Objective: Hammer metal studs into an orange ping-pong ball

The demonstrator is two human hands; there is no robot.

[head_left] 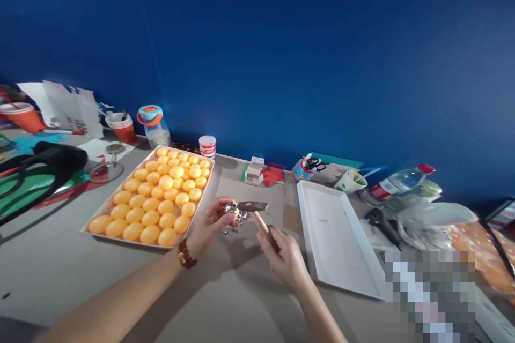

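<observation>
My left hand (215,221) has its fingers closed around a shiny silver round piece (230,207), whose exact kind I cannot make out. A hammer (262,225) with a wooden handle is gripped in my right hand (284,254). Its dark metal head is up, pointing left, close beside the silver piece; whether the two touch I cannot tell. Beneath and between both hands, a small heap of shiny silver bits (242,217) lies on the grey table (209,289).
On the left, a shallow tray (86,229) holds rows of orange balls. A white box lid (341,241) lies to the right. Along the blue wall stand a small tub (207,146), a white carton (254,173), a pen cup (302,170) and a lidded bottle (155,127). A plastic bottle (398,183) leans further right.
</observation>
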